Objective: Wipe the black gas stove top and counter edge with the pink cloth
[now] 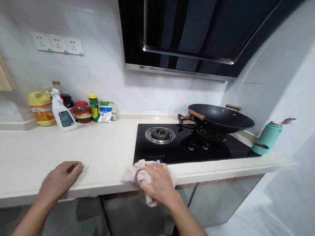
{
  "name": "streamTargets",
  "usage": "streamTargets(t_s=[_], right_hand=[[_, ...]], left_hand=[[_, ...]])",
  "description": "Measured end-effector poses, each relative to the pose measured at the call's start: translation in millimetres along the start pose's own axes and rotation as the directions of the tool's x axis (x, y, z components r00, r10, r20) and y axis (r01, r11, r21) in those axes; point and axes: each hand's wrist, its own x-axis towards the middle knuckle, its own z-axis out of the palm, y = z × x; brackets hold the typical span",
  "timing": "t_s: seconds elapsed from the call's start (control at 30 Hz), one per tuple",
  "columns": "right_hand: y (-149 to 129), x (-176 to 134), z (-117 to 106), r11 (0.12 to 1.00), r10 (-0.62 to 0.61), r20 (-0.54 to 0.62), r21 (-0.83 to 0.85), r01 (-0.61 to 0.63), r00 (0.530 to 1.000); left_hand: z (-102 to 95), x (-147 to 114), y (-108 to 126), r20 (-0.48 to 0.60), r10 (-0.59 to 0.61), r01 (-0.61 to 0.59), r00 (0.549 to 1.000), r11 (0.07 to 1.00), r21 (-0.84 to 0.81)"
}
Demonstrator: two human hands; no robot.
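My right hand grips a pale pinkish cloth, pressed on the counter's front edge just below the near left corner of the black gas stove. Part of the rag hangs over that edge, and a darker loop shows on it. To the left, my left hand rests on the white countertop with its fingers loosely curled in and nothing visible in them. The bare left burner lies beyond the cloth. On the right burner stands a black wok with wooden handles.
A white spray bottle, yellow jug, red-lidded jar, green container and small packet stand along the wall. A turquoise flask and its cup are at the right end. The range hood overhangs the stove.
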Motion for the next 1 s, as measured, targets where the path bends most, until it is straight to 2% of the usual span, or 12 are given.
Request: streamTargets(t_s=[0.13,0.2,0.27,0.33,0.43,0.5,0.6,0.7,0.77,0.83,0.9,1.0], right_hand=[[69,-33,-35,0.983,0.157,-0.182,-0.07,-0.172,0.971],[108,-50,-58,0.952,0.248,-0.233,-0.119,-0.281,0.94],[147,-65,-82,0.908,0.332,-0.232,-0.183,-0.376,0.914],[186,-79,-106,0.832,0.451,-0.232,-0.24,-0.5,0.862],[244,-98,-139,0.671,0.639,-0.226,-0.304,-0.677,0.735],[276,-109,-155,0.572,0.704,-0.256,-0.35,-0.742,0.663],[301,-116,-166,0.493,0.729,-0.28,-0.417,-0.763,0.624],[288,-114,-159,0.483,0.709,-0.261,-0.496,-0.721,0.655],[260,-107,-145,0.53,0.666,-0.227,-0.526,-0.665,0.71],[221,-95,-123,0.623,0.582,-0.186,-0.524,-0.581,0.792],[174,-78,-96,0.74,0.444,-0.145,-0.497,-0.453,0.884],[101,-46,-51,0.854,0.244,-0.084,-0.453,-0.255,0.966]], left_hand=[[-2.8,-3,2,0.027,0.004,-0.004,1.0,1.0,0.002],[-3.3,-4,4,0.034,0.01,-0.01,0.999,1.0,0.009],[-2.8,-6,5,0.021,0.012,-0.012,1.0,1.0,0.022],[-1.8,-6,4,0.004,-0.001,0.001,1.0,1.0,0.032],[-0.9,-8,4,-0.007,-0.013,0.013,1.0,1.0,0.027],[-1.1,-11,5,-0.017,-0.004,0.004,1.0,1.0,0.012],[-1.6,-15,8,-0.043,-0.001,0.001,0.999,1.0,-0.007],[-2.1,-20,13,-0.081,0.02,-0.02,0.997,1.0,-0.006],[-2.0,-23,14,-0.105,0.029,-0.03,0.994,1.0,-0.004],[-1.2,-24,15,-0.119,0.029,-0.031,0.992,0.999,-0.011],[0.5,-25,14,-0.132,0.028,-0.033,0.991,0.999,-0.034],[3.6,-27,13,-0.157,0.034,-0.049,0.987,0.994,-0.094]])
